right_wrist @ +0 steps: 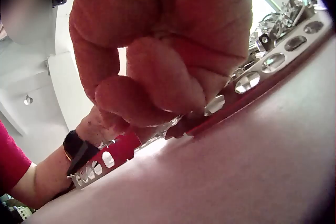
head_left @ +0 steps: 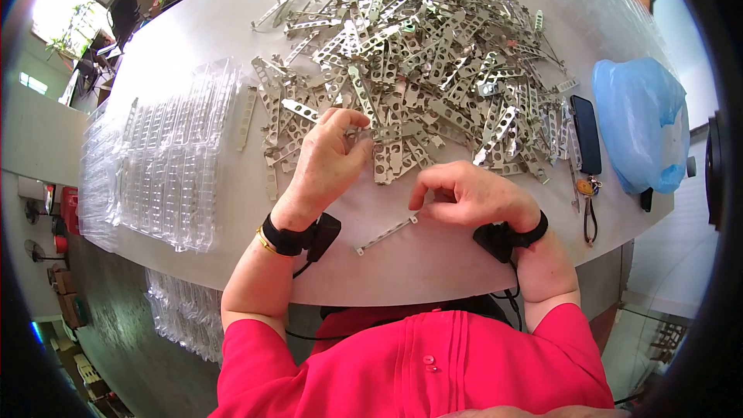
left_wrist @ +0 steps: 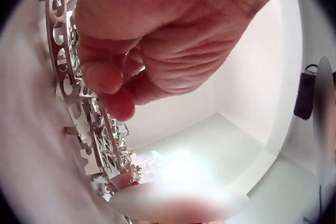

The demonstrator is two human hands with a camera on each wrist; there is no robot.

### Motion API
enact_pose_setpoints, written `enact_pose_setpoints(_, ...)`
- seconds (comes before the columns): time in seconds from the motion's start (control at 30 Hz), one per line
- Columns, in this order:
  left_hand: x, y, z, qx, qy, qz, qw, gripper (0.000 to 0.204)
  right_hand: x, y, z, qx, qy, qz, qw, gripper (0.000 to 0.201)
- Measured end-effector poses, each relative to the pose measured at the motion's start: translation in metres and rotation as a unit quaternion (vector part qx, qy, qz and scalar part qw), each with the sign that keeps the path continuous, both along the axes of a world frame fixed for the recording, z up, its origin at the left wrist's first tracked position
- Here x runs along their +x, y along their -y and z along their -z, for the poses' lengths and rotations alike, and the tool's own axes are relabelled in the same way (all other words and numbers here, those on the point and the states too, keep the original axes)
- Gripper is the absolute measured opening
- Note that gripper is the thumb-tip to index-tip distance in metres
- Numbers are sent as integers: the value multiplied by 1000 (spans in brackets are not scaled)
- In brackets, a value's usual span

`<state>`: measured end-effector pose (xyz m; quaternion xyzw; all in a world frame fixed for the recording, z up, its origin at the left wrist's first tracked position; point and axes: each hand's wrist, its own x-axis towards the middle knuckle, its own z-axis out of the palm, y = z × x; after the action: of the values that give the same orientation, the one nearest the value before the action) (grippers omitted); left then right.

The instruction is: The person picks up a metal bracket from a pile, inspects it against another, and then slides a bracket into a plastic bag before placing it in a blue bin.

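A big heap of perforated metal strips point(head_left: 433, 54) covers the middle of the table. At its near edge my left hand point(head_left: 333, 151) bends its thumb and fingers together around a metal piece among the strips. In the left wrist view, its fingertips point(left_wrist: 118, 103) are close beside a strip with oval holes point(left_wrist: 63, 56); the held part is mostly hidden. My right hand point(head_left: 472, 193) hovers low over the table with loosely curled fingers and no strip visible in its grasp. A single strip point(head_left: 387, 234) lies on the table just below its fingertips.
Clear plastic trays point(head_left: 178, 155) are stacked at the left of the table. To the right lie a black phone point(head_left: 587, 135), a blue plastic bag point(head_left: 641, 124) and a key ring with a strap point(head_left: 590, 201). Clear plastic sheeting point(head_left: 607, 0) occupies the back right.
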<state>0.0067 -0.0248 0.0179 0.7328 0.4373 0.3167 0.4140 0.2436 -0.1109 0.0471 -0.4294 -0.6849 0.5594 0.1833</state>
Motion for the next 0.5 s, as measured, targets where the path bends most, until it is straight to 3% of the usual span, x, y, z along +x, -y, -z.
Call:
enact_pose_setpoints(0.07, 1, 2, -3, 62, -57, 10, 996, 24, 1, -1, 2, 11, -15, 20, 1000, 14)
enact_pose_setpoints(0.17, 1, 0, 4, 114, -48, 9, 992, 23, 1, -1, 4, 1, -64, 74, 995, 12)
enact_pose_setpoints(0.27, 1, 0, 1, 111, -59, 11, 992, 19, 1, -2, 4, -39, -96, 126, 987, 11)
enact_pose_setpoints(0.33, 2, -1, 1, 109, -55, 10, 992, 19, -2, -3, -2, -78, -122, 220, 965, 14)
enact_pose_setpoints(0.5, 3, 1, -6, 108, -29, 8, 994, 18, 4, -10, 14, 6, -151, 273, 950, 31)
